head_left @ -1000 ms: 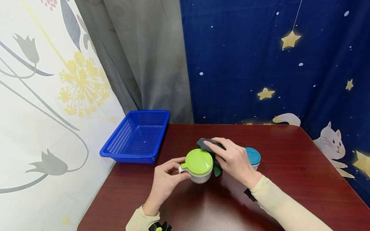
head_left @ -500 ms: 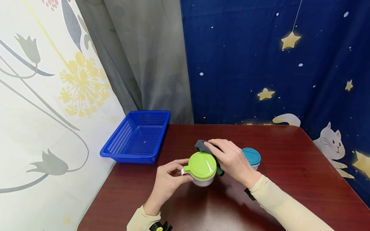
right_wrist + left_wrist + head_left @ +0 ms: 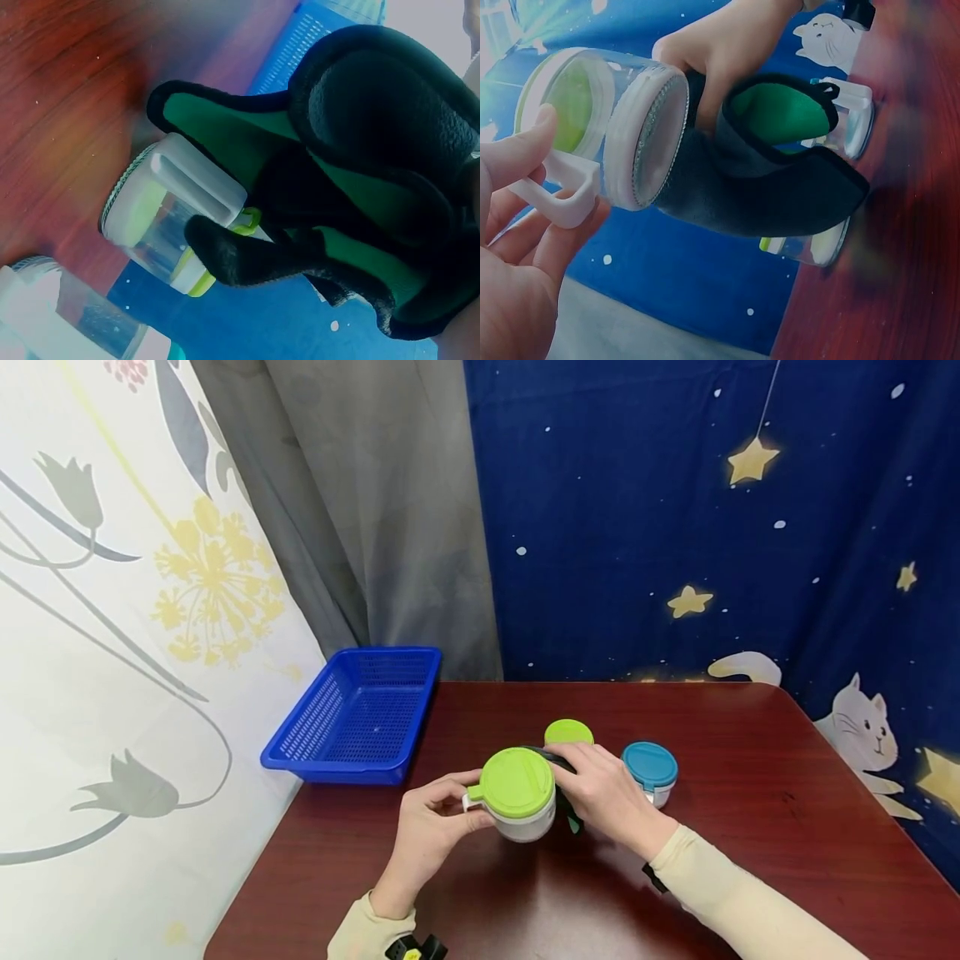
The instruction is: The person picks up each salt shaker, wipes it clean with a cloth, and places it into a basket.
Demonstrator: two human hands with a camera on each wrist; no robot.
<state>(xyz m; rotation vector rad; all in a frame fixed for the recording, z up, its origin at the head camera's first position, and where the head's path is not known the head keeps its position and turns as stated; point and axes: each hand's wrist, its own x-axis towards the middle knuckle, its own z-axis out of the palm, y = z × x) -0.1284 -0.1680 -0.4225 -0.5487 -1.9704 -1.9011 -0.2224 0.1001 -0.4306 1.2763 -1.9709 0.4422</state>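
My left hand [image 3: 431, 835] pinches the white handle of a clear seasoning jar [image 3: 517, 785] with a lime-green lid. In the left wrist view the jar's ridged base [image 3: 660, 142] is tilted toward the camera, off the table. My right hand [image 3: 607, 793] grips a dark grey cloth [image 3: 757, 195] with a green underside and presses it to the jar's right side; its fingertips are partly hidden. Behind that hand stands a second green-lidded jar [image 3: 568, 731]. To its right is a blue-lidded jar [image 3: 650, 766].
A blue perforated basket [image 3: 348, 768] stands at the table's back left. The dark red wooden table [image 3: 772, 810] extends right and forward of the hands. Curtains [image 3: 637, 527] hang behind the table, and a patterned white one is at the left.
The cloth and my right fingers have shifted down and right along the jar, uncovering the second green lid behind. The held jar shifted slightly right, then back left.
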